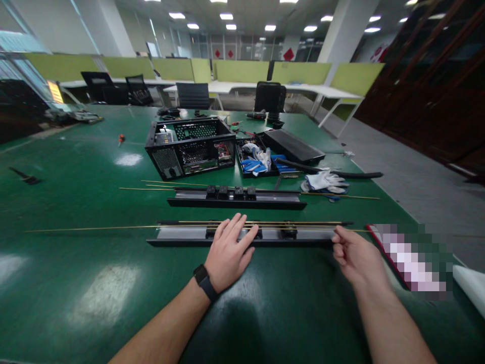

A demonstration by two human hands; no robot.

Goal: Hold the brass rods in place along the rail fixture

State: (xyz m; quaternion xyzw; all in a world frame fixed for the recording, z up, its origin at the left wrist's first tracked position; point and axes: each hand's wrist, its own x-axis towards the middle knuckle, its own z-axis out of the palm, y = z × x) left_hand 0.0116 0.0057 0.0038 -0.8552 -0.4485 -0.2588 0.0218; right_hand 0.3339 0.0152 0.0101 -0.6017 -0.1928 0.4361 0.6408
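My left hand (230, 250) lies flat with fingers stretched across a long black channel with a silvery inside (170, 233). Thin brass rods run under or beside its fingers along the channel's length. At the channel's right end, my right hand (358, 255) has its thumb and fingers pinched on a long thin brass rod (91, 229), which sticks out far to the left. Inside the channel sit black blocks (290, 230), partly hidden by my left hand. Just beyond lies a second channel (193, 196) with several black blocks (238, 192) in it.
More thin brass rods (352, 196) lie around the second channel. Behind are an open black computer case (166, 156), blue-white gloves (255, 159), and a black panel (293, 145). More gloves (324, 182) lie right. A blurred-out flat red-edged object (386, 255) is near my right hand.
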